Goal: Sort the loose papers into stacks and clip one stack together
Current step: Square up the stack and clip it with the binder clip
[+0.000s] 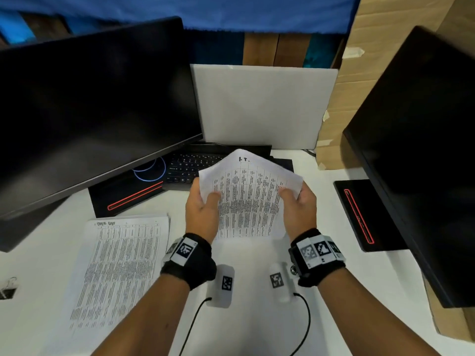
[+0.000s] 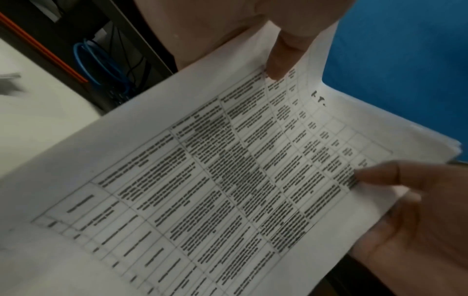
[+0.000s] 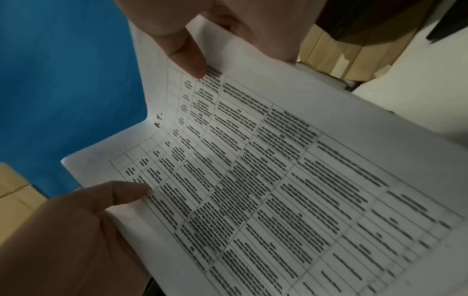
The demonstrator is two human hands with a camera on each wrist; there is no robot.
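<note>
I hold a stack of printed table sheets (image 1: 248,201) upright, marked "I.T." at the top, its lower edge down by the white desk (image 1: 372,291). My left hand (image 1: 203,209) grips its left edge, thumb on the front. My right hand (image 1: 295,204) grips the right edge the same way. The sheets bow inward between my hands. In the left wrist view the left thumb (image 2: 281,60) presses on the stack (image 2: 228,180). The right wrist view shows the right thumb (image 3: 190,54) on the stack (image 3: 278,180). A second printed stack (image 1: 118,273) lies flat on the desk at the left. A black binder clip (image 1: 7,287) sits at the far left edge.
A dark monitor (image 1: 90,111) stands at the left and another (image 1: 424,150) at the right, each on a black base with a red stripe. A keyboard (image 1: 190,165) lies behind the held sheets. A white board (image 1: 262,106) and cardboard boxes (image 1: 359,73) stand at the back.
</note>
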